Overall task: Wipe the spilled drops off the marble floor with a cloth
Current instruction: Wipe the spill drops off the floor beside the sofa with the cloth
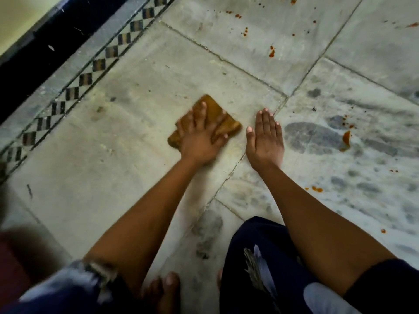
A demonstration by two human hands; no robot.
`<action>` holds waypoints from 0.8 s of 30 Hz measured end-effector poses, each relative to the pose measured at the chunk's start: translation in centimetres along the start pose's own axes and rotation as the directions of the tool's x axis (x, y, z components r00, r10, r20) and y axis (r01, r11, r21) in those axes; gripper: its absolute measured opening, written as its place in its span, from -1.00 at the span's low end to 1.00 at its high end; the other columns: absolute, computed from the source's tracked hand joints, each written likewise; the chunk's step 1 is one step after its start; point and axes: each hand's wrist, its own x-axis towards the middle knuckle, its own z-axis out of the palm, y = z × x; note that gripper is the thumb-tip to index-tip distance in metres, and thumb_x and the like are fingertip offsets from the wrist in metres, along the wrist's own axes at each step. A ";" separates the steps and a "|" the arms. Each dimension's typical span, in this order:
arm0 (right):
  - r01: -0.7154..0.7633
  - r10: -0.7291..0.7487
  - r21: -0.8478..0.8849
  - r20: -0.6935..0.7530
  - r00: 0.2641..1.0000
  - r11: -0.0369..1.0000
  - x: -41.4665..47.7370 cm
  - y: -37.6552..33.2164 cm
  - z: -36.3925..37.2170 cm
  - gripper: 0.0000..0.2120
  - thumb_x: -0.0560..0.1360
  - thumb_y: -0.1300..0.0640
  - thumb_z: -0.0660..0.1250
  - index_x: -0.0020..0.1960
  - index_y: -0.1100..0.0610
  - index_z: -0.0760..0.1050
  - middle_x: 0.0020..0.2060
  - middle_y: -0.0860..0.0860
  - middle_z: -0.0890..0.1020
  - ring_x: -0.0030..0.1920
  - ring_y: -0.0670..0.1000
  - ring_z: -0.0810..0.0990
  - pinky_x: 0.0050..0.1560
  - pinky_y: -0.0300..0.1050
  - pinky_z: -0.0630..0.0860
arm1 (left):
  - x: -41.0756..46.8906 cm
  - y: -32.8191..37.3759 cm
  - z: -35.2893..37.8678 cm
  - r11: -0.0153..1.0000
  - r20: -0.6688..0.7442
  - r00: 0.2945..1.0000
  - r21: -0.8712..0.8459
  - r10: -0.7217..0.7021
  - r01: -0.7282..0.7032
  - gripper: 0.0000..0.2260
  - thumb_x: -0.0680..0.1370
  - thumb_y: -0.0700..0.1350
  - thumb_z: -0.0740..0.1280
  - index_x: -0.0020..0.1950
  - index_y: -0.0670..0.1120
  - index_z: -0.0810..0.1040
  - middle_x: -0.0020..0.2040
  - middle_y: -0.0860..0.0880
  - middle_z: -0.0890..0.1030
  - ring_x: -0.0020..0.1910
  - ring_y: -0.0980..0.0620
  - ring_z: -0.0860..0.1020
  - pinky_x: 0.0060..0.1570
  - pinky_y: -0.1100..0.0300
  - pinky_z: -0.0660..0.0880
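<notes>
Dark trousers (pixel 260 245); folded ochre cloth (pixel 214 107)

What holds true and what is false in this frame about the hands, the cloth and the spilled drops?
1. The left hand presses flat, fingers spread, on the folded mustard-brown cloth. True.
2. The right hand grips a second cloth. False: it holds nothing and lies flat, fingers straight, on the grey marble floor.
3. Orange-red drops lie unwiped on the tiles to the right of both hands. True.
4. The cloth lies on the patterned edge of the floor. False: it lies on a plain tile, apart from the black-and-grey checkered border strip.
</notes>
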 end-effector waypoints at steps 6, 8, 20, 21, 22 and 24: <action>0.000 0.001 -0.055 0.027 1.000 0.998 0.1 0.1 0.2 -0.39 0.55 -0.08 -0.24 0.53 0.19 -0.06 0.53 0.09 -0.01 0.52 0.00 -0.08 0.48 -0.12 -0.20 | -10.1 -7.1 1.3 0.973 0.018 0.975 0.071 0.220 -0.221 -0.43 0.48 0.39 -0.13 0.47 0.30 -0.08 0.56 -0.06 -0.06 0.51 -0.25 -0.01 0.38 -0.34 -0.03; 0.007 -0.005 -0.074 0.027 1.000 0.997 0.0 0.1 0.3 -0.39 0.56 -0.08 -0.24 0.53 0.20 -0.07 0.53 0.09 -0.01 0.52 0.00 -0.07 0.48 -0.12 -0.20 | -8.3 -10.4 0.0 0.996 -0.016 0.999 0.080 0.047 -0.045 -0.42 0.45 0.39 -0.10 0.46 0.32 -0.07 0.57 -0.06 -0.08 0.51 -0.26 0.01 0.39 -0.29 -0.02; 0.063 -0.066 -0.111 -0.024 0.998 0.992 2.5 -2.1 0.3 -0.36 0.55 -0.12 -0.23 0.52 0.22 -0.07 0.53 0.13 -0.01 0.53 0.05 -0.08 0.47 -0.09 -0.20 | -5.5 -8.1 0.1 0.956 -0.027 0.959 0.082 0.284 -0.281 -0.45 0.49 0.35 -0.06 0.48 0.30 0.04 0.56 -0.10 0.00 0.48 -0.28 0.09 0.40 -0.24 0.02; 0.054 -0.056 -0.112 -0.011 0.998 0.992 2.7 -2.2 0.5 -0.37 0.55 -0.11 -0.22 0.52 0.22 -0.08 0.53 0.12 -0.03 0.53 0.05 -0.09 0.47 -0.09 -0.21 | -5.6 -9.9 -0.3 0.948 -0.036 0.950 0.088 0.311 -0.307 -0.45 0.50 0.37 -0.08 0.48 0.29 0.06 0.56 -0.10 0.05 0.48 -0.26 0.14 0.40 -0.22 0.06; 0.042 -0.042 -0.113 0.003 0.999 0.993 2.9 -2.2 0.8 -0.37 0.55 -0.11 -0.21 0.52 0.21 -0.10 0.53 0.12 -0.04 0.53 0.04 -0.10 0.47 -0.09 -0.21 | -5.1 -11.9 -0.8 0.953 -0.047 0.955 0.098 0.294 -0.288 -0.45 0.50 0.38 -0.12 0.47 0.30 0.06 0.56 -0.09 0.07 0.47 -0.24 0.17 0.39 -0.20 0.09; 0.026 -0.024 -0.131 0.023 0.999 0.991 2.9 -2.2 1.1 -0.36 0.55 -0.12 -0.21 0.53 0.21 -0.11 0.53 0.12 -0.04 0.53 0.05 -0.10 0.48 -0.08 -0.20 | -2.8 -15.1 -1.9 0.987 -0.091 0.986 0.088 0.143 -0.135 -0.45 0.48 0.40 -0.12 0.46 0.33 0.03 0.56 -0.08 0.03 0.48 -0.23 0.14 0.38 -0.17 0.09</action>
